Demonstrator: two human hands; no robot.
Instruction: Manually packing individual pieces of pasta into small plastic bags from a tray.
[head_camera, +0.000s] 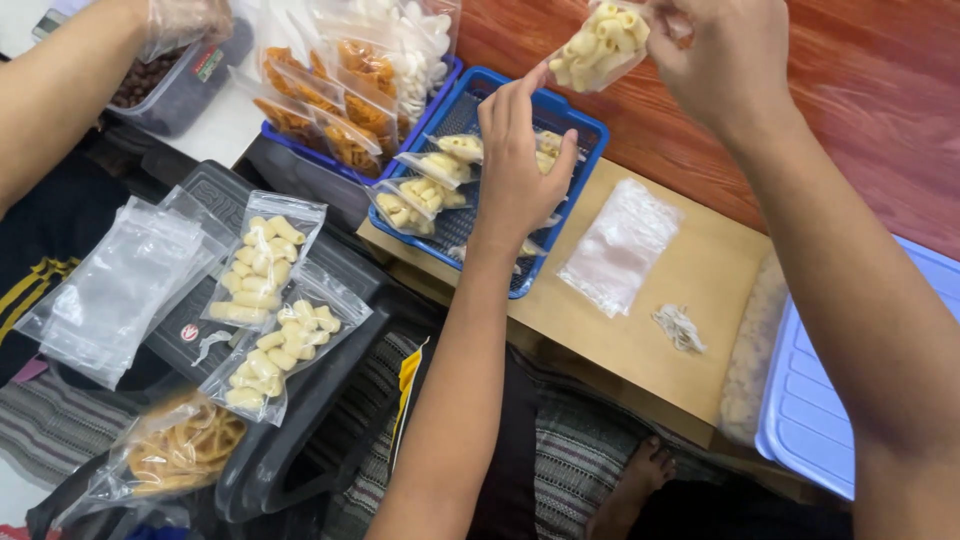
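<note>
I'd say bagging: my right hand (725, 60) pinches a filled snack bag (600, 45), left hand (520, 165) half-open, empty, over the blue basket (585, 125) — next, placing it calls for care.

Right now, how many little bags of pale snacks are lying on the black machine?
2. One bag lies higher up and a second bag just below it, both beside the empty bags. More may be hidden.
</note>
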